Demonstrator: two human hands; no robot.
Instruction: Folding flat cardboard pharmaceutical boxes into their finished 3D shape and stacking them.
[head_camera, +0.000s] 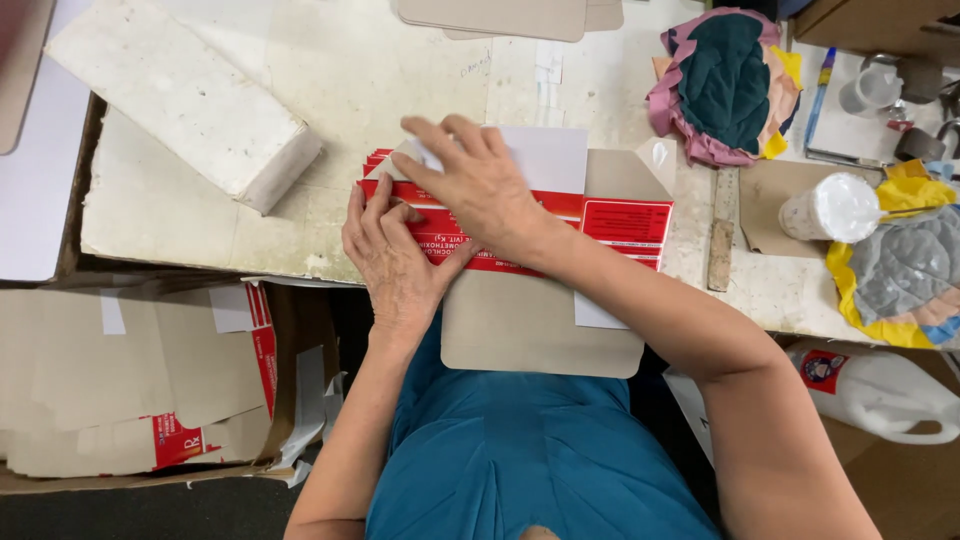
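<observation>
Two hands pressing flat mid-frame, I'm seeing: left hand (392, 262) and right hand (478, 183) side by side on red carton blank (620, 222), folding looking only partly done.

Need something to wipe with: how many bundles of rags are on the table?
2: a green-and-pink rag bundle at the table's top right, a grey-and-yellow rag bundle at the right edge. Others may lie out of frame.

You have bare table (400, 60) beyond the hands; a white block (190, 100) bars the left, rags (725, 85) the right.
</observation>
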